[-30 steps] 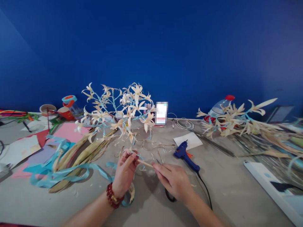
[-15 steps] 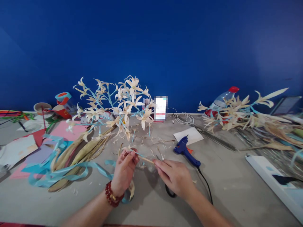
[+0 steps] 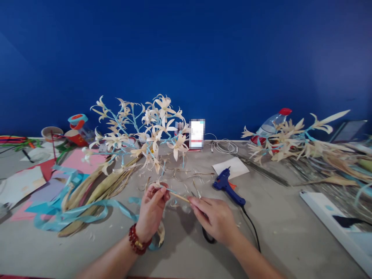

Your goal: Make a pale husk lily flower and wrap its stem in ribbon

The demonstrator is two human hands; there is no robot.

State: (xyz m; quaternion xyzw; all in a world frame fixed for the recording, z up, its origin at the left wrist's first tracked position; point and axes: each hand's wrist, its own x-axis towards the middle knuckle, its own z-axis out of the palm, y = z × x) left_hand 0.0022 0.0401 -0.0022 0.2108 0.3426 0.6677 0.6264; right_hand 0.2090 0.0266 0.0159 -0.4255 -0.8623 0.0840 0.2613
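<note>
My left hand (image 3: 154, 205), with a red bead bracelet on its wrist, is closed in a pinch around one end of a thin stem (image 3: 180, 197). The stem is light blue by the left fingers and tan towards the right. Pale petal-like strips (image 3: 157, 185) show at the left fingertips. The fingers of my right hand (image 3: 213, 217) pinch the stem's tan end. Scissors lie under the right hand, partly hidden, with a black handle (image 3: 208, 237) showing below it. To the right rests a blue glue gun (image 3: 229, 188) beside white paper (image 3: 236, 166).
Pale husk flowers on blue stems (image 3: 164, 126) stand behind my hands. Blue ribbon (image 3: 101, 205), dried husks (image 3: 95, 193) and coloured paper (image 3: 84, 161) spread leftward. On the right are more flowers (image 3: 290, 137), a bottle (image 3: 271, 124), thin wires (image 3: 264, 170) and a white box-like object (image 3: 328, 221).
Both hands keep their grip on the stem and have hardly moved. The whole view has shifted very slightly.
</note>
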